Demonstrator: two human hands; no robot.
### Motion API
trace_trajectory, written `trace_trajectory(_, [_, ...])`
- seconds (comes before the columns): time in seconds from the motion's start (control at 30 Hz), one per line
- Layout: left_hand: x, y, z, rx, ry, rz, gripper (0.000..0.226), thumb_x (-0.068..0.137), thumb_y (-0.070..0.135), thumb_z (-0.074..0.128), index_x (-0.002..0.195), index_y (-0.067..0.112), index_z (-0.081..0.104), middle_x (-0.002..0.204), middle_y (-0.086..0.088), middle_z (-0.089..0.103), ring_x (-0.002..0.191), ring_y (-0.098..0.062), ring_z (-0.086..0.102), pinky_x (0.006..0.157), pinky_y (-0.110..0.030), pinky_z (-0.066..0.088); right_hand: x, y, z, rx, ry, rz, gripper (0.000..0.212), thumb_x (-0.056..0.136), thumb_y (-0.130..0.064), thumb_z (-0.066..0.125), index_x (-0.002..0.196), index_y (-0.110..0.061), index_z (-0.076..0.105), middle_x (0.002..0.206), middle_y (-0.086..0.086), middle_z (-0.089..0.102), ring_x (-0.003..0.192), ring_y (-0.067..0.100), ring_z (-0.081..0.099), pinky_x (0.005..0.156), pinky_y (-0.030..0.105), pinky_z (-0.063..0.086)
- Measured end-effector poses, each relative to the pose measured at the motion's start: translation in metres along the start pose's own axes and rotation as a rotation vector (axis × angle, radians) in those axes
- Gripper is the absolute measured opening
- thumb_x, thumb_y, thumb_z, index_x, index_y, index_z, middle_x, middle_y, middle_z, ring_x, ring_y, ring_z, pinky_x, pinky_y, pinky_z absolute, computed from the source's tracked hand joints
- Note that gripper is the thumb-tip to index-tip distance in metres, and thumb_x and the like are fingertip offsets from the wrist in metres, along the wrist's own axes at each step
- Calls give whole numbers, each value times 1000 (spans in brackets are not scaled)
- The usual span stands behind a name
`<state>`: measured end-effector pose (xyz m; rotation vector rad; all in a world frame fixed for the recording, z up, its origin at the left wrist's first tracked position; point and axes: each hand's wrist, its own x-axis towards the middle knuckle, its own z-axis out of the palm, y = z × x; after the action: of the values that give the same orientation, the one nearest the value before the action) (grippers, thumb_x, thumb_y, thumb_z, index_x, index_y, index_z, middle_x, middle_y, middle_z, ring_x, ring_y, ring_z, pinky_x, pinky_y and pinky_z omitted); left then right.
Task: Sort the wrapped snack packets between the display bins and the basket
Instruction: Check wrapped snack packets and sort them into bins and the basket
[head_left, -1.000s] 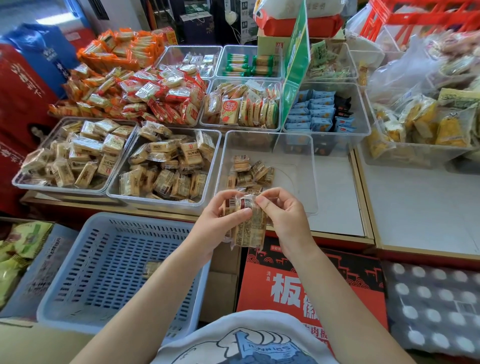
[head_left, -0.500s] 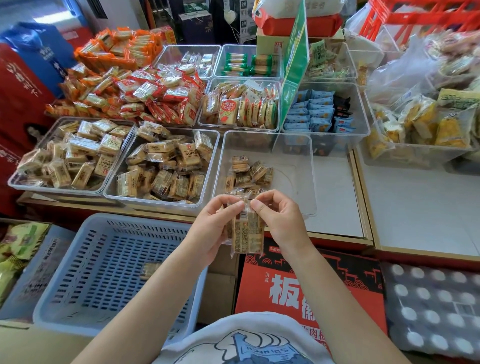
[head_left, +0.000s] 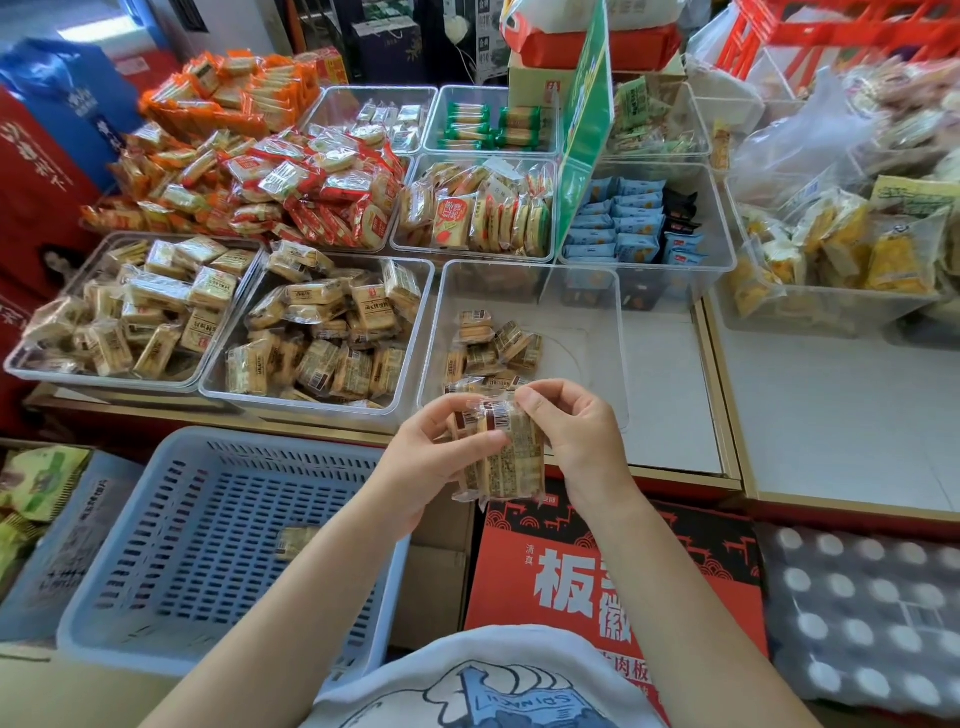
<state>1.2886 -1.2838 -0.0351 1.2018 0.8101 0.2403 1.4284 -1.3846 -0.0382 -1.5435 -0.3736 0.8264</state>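
Two hands: left hand (head_left: 434, 457) and right hand (head_left: 576, 436) are gripping clear-wrapped brown seeded snack packets (head_left: 506, 457), fingers curled.
Axis: packets are being held upright.
Destination: clear plastic display bin (head_left: 597, 332) just ahead; pale blue slotted plastic basket (head_left: 171, 545) lower left.

A pale blue slotted basket (head_left: 208, 545) is seen. The display bins (head_left: 530, 291) are clear; tan, barcoded wrapped packets (head_left: 506, 452) are shown. Red-and-white packets (head_left: 311, 192) and orange ones (head_left: 234, 98) are piled behind, light blue ones (head_left: 623, 218) to the right. A red carton (head_left: 613, 571) is printed with white characters beside a green sign (head_left: 584, 130).
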Motion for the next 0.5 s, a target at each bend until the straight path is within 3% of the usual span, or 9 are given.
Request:
trace_trajectory(0.1, [1, 0, -1, -66, 97, -2, 47, 72, 28, 83, 116, 19, 69, 107, -10, 76, 97, -24, 75, 77, -39, 61, 0, 2, 2, -19, -79, 45, 29, 95, -35, 69, 119, -26, 56, 114, 2, 67, 106, 15, 67, 83, 33, 62])
trace_trajectory(0.23, [7, -3, -7, -170, 272, -27, 40, 85, 22, 81, 122, 17, 66, 111, -13, 74, 93, -24, 77, 76, -42, 63, -4, 3, 5, -84, -178, 9, 30, 95, -26, 71, 119, -24, 54, 117, 3, 61, 109, 17, 64, 84, 36, 63])
trace_trajectory(0.4, [4, -8, -6, -124, 268, 0, 43, 88, 28, 78, 128, 22, 63, 111, -11, 72, 89, -23, 77, 76, -37, 62, -10, 6, 12, -330, -260, -58, 40, 91, -35, 75, 124, -27, 53, 117, -12, 57, 109, 2, 55, 81, 11, 51])
trace_trajectory(0.5, [2, -9, -8, -117, 216, 4, 33, 96, 26, 69, 129, 24, 64, 117, -11, 72, 96, -23, 76, 82, -40, 62, -9, 6, 10, -311, -240, -21, 40, 92, -31, 74, 124, -26, 50, 116, -10, 55, 107, 5, 56, 74, 8, 51])
